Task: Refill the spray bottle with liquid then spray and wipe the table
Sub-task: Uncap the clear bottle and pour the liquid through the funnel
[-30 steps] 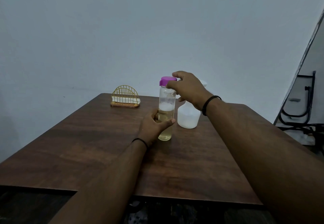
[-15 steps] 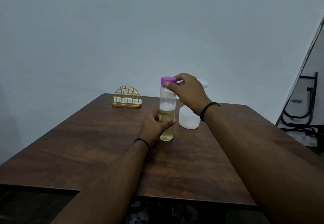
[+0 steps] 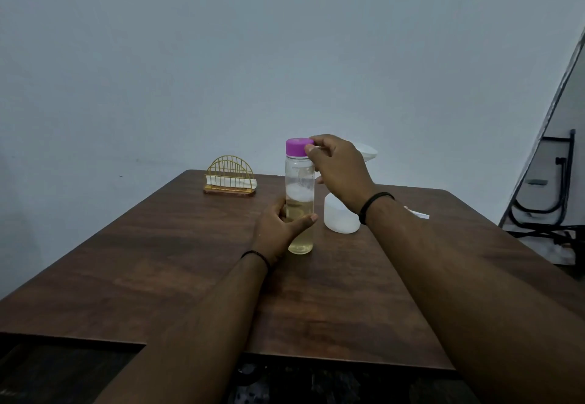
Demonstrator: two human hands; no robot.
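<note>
A tall, clear cylindrical bottle (image 3: 300, 201) stands upright on the dark wood-grain surface (image 3: 177, 264), holding pale yellow liquid in its lower half with white foam above. The left hand (image 3: 278, 229) wraps round its lower body, thumb across the near side. The right hand (image 3: 338, 172) pinches the smooth purple cap (image 3: 298, 147) at the top between thumb and fingertips. Just right of the bottle, partly hidden by the right wrist, sits the translucent white plastic spray bottle (image 3: 340, 218). At the far left edge stands a gold wire napkin holder (image 3: 230, 179), arched in shape, with white napkins.
</note>
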